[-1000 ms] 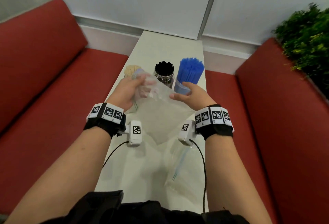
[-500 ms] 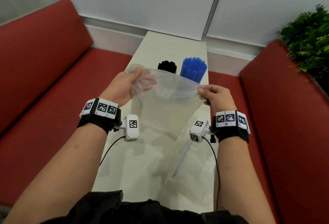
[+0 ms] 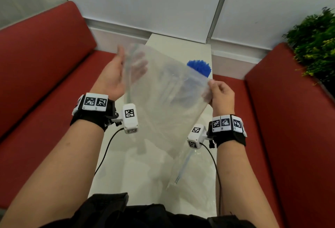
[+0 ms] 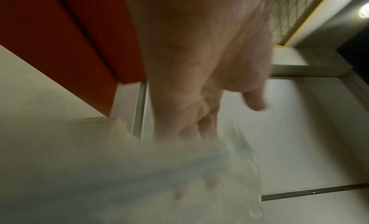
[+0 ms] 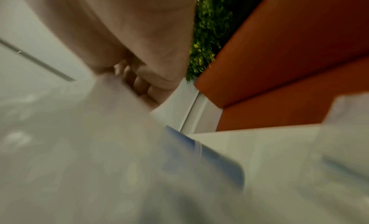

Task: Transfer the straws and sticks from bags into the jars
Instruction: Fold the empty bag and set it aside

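Note:
A large clear plastic bag (image 3: 163,100) hangs in the air between both hands over the white table (image 3: 181,46). My left hand (image 3: 117,77) is raised at its upper left edge, with straight fingers (image 3: 138,64) showing through the plastic and the thumb apart on the near side. Pinching the bag's upper right edge are the curled fingers of my right hand (image 3: 217,93). The jar of blue straws (image 3: 199,67) stands behind the bag and shows as a blue blur (image 5: 199,156) through the plastic. The bag hides the other jars in the head view.
A second clear bag (image 3: 192,173) lies flat on the near table with a thin pale straw (image 3: 183,168) in it. Red sofa seats (image 3: 45,100) flank the narrow table. A green plant (image 3: 315,46) stands at the far right. Both wrist views are blurred.
Both hands have lifted the bag higher and spread it wider. The left hand rose and uncurled its fingers. The bag now covers the black and pale jars.

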A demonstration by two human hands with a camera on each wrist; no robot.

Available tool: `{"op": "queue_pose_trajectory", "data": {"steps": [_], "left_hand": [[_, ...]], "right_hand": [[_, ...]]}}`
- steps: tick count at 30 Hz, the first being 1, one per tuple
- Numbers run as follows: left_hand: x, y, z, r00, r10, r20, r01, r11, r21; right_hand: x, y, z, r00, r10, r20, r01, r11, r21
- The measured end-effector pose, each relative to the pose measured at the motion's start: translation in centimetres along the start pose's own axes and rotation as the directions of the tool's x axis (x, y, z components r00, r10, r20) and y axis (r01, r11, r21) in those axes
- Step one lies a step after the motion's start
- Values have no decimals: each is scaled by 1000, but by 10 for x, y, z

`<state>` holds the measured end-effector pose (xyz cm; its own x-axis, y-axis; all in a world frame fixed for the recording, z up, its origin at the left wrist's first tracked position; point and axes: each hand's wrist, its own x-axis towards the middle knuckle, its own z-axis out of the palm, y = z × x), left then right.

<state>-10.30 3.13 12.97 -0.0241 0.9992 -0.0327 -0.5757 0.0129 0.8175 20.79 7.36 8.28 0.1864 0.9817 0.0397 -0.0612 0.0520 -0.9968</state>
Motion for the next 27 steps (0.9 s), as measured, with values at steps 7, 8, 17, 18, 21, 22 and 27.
{"op": "queue_pose_trajectory", "data": {"steps": [7,8,17,18,21,22,27], "left_hand": [[-8,-31,-10,933,-354,59,233,722,651],[-6,-37,-9,952,-305,-13,246,743,623],[-4,-15,-8,979,-54,-199,20,985,-172],[-6,-12,-9,981,-41,-188,12,988,-152],[-11,-13,-10,984,-102,-147,136,961,242],[-13,-15,-9,976,-143,-165,198,897,394],[-17,-35,-3,989,-73,-126,141,692,708]], "right_hand": [[2,1,0,960,193,-202,-149,966,213],[1,2,1,961,227,-159,-190,957,220],[-21,29,13,717,558,419,-437,827,-353],[-21,29,14,766,508,394,-420,859,-291],[-18,17,18,870,357,339,-346,934,-95],[-18,9,20,885,319,338,-319,946,-59],[-25,-16,33,921,173,349,-202,978,48]]}}
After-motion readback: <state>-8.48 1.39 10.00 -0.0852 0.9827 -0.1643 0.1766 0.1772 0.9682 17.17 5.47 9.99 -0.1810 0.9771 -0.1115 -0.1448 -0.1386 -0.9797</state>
